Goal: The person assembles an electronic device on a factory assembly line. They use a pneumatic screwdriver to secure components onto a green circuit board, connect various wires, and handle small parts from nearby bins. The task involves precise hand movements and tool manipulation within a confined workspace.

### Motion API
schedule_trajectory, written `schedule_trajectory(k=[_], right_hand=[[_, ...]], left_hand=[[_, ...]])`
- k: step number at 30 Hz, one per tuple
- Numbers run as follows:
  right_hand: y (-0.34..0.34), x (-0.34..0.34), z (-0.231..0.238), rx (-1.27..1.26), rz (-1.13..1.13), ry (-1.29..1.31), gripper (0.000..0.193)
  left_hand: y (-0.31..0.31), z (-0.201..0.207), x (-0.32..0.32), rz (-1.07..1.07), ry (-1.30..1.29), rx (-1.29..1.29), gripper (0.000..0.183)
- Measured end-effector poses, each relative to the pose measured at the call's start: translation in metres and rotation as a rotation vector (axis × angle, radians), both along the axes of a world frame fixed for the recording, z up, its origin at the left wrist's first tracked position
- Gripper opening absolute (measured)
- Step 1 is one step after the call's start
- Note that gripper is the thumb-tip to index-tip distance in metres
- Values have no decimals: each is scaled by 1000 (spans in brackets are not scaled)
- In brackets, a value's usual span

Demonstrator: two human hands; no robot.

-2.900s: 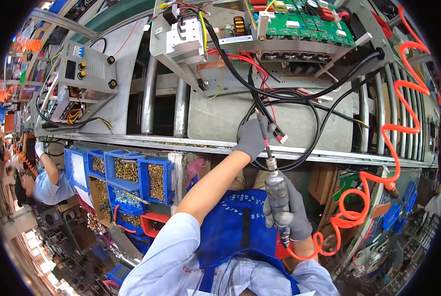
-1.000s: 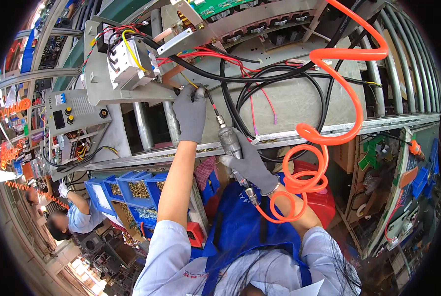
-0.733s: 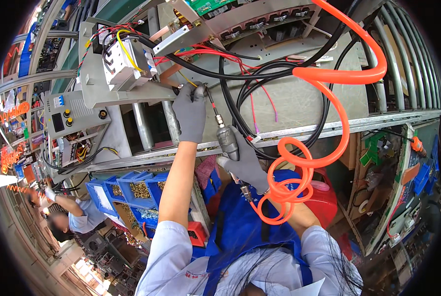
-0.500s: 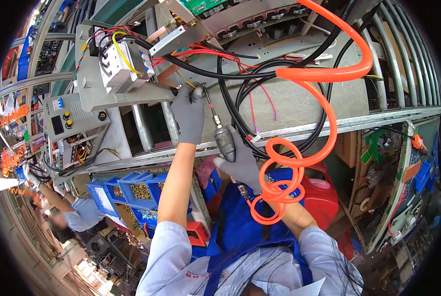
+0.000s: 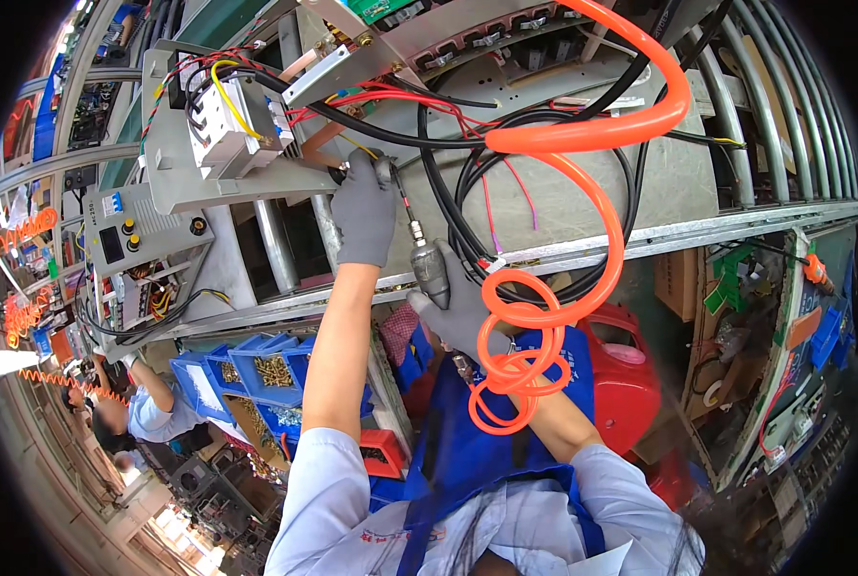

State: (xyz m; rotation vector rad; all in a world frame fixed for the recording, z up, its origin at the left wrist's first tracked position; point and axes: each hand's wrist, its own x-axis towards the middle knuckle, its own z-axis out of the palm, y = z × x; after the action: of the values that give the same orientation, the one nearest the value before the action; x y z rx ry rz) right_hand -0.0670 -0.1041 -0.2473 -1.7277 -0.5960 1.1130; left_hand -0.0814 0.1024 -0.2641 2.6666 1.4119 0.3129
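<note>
My right hand (image 5: 462,312), in a grey glove, is wrapped round a dark pneumatic screwdriver (image 5: 431,274). The tool's long bit (image 5: 407,200) points up toward the metal chassis (image 5: 227,196). At the bit's far end, my gloved left hand (image 5: 363,216) has its fingers closed by the chassis edge; what they pinch is hidden. Just left of those fingers stands a white breaker block (image 5: 237,130) with a yellow wire, and a copper strip (image 5: 325,137) runs beside it. An orange coiled air hose (image 5: 606,240) loops over my right wrist from the tool's rear end.
Black cables (image 5: 462,182) and thin red wires lie on the grey work plate (image 5: 582,206). Blue bins (image 5: 275,370) of brass screws sit below the bench at left. A red container (image 5: 630,384) stands to my right. Metal rollers (image 5: 784,106) fill the far right. Another person (image 5: 155,408) works at left.
The screwdriver and my right hand have shifted slightly left and up. The orange hose has swung left. My left hand stays at the chassis edge.
</note>
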Motion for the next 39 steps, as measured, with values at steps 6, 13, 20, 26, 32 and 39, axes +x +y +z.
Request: schedule_trajectory(k=[6, 13, 20, 26, 32, 39], right_hand=[[5, 8, 14, -36, -1, 131, 89], [2, -6, -4, 118, -94, 180, 90], [-38, 15, -3, 161, 109, -163, 93], [-135, 113, 101, 45, 4, 735, 80], [-154, 196, 79, 226, -100, 1340, 74], [-127, 232, -10, 420, -156, 1886, 76]], left_hand=[[2, -5, -3, -59, 11, 80, 28], [4, -10, -5, -105, -21, 132, 28], [-4, 13, -9, -36, -62, -80, 30], [-69, 44, -8, 87, -339, -536, 47], [-88, 26, 31, 238, -194, -603, 62], [-63, 56, -24, 260, -974, -1673, 34]])
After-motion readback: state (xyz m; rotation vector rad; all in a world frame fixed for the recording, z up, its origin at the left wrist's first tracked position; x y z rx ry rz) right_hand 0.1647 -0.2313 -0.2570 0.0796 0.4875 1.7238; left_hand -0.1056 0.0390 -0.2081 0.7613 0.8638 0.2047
